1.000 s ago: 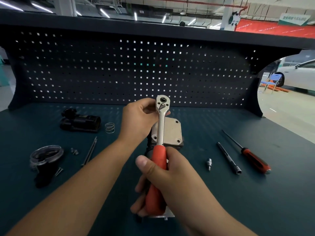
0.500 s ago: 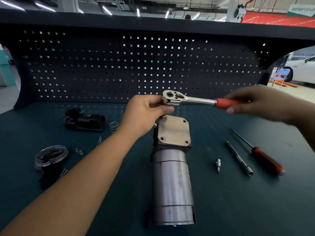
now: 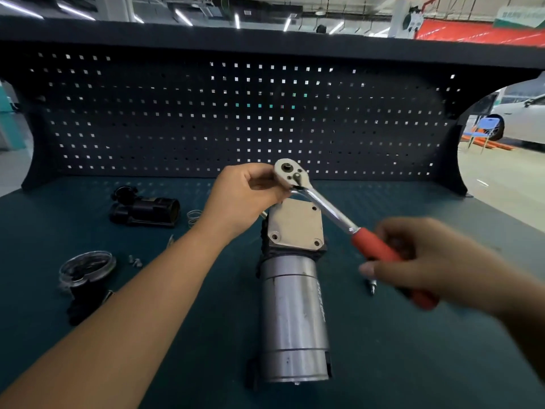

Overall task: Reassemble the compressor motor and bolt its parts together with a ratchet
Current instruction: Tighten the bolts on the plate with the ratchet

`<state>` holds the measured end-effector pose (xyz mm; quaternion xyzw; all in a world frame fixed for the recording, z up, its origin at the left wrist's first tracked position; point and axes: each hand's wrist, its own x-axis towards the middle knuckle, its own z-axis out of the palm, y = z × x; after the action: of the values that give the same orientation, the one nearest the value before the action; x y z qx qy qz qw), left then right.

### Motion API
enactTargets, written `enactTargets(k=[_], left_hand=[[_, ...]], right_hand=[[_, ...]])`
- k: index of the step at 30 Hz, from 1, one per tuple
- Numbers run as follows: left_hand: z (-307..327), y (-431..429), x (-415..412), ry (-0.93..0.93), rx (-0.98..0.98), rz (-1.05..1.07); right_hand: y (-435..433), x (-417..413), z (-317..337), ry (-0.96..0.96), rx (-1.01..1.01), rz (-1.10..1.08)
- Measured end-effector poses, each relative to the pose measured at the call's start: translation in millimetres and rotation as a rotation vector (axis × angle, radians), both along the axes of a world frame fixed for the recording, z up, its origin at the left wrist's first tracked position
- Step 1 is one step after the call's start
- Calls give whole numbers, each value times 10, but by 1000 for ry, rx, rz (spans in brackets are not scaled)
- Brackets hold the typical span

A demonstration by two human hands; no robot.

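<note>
Steel ratchet [image 3: 324,208], head gripped by the left hand [image 3: 244,199] and red handle wrapped in the right hand [image 3: 436,261], sits above the far corner of the compressor motor [image 3: 293,314] lying on the bench [image 3: 413,349]; a tilted swing could cam it off.

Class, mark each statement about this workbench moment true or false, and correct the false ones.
1. The right hand grips the ratchet by its red handle. True.
2. The silver motor stands upright. False: it lies on its side on the bench.
3. The left hand holds the ratchet at its head. True.
4. The ratchet's head is at the motor's near end. False: it is at the far end, by the square plate.
</note>
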<state>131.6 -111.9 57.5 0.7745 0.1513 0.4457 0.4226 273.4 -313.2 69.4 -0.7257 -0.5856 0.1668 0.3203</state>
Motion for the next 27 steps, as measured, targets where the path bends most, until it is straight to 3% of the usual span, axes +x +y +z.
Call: enactTargets(k=[8, 11, 15, 20, 27], left_hand=[[-30, -93, 82, -24, 20, 193], [-11, -110, 92, -33, 9, 176], [9, -71, 43, -44, 12, 139], [24, 1, 34, 5, 28, 90], [25, 41, 31, 27, -26, 56]], right_hand=[[161, -1018, -413, 622, 257, -80], [182, -1017, -420, 643, 273, -77], [28, -516, -224, 359, 151, -78], [101, 459, 393, -242, 10, -108], [551, 842, 540, -538, -78, -106]])
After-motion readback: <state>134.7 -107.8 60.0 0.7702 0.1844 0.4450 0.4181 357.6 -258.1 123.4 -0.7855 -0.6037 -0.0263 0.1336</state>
